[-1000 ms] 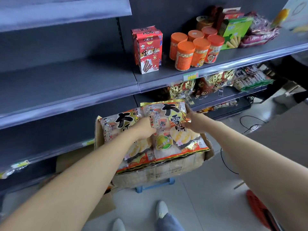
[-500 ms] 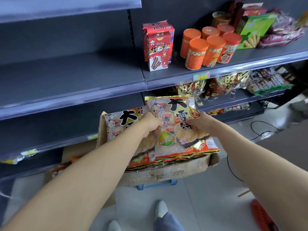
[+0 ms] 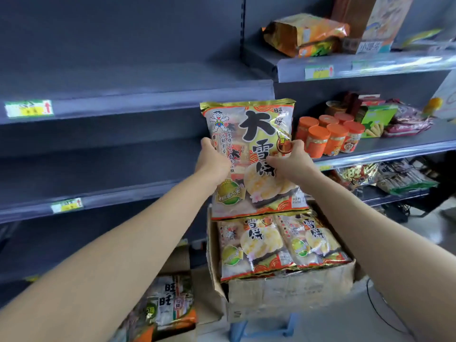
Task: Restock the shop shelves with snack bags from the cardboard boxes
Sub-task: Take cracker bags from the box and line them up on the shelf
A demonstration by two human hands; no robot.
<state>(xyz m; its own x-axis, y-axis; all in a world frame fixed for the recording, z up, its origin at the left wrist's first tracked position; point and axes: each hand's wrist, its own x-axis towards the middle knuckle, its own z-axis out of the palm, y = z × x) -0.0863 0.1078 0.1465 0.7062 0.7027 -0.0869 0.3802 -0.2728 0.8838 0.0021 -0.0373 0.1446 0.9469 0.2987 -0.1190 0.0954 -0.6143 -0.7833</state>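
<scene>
Held upright, print facing the camera: 1 large rice-cracker bag, in front of the shelf front edges where the left bay meets the right bay, directly above the cardboard box. Cannot tell whether its bottom edge touches the bags below.

Closed round the bag's left edge at mid-height: left grip, fingers hidden behind the pack. Pinched onto the bag's front near its right edge: right grip, thumb on the print, fingers curled.

In the open box, lying flat and side by side on top: 2 more bags of the same kind, 1 at the left and 1 at the right. Under the box, a blue support on the floor.

Lower left on the floor, against the shelf base: 1 second carton with white and orange snack packs, too blurred to count.

On the right bay's middle shelf, near its front edge: 6 orange-lidded jars in a cluster, with 1 green box just behind them. On the shelf above, near its left end: 1 gold-orange bag lying on its side.
</scene>
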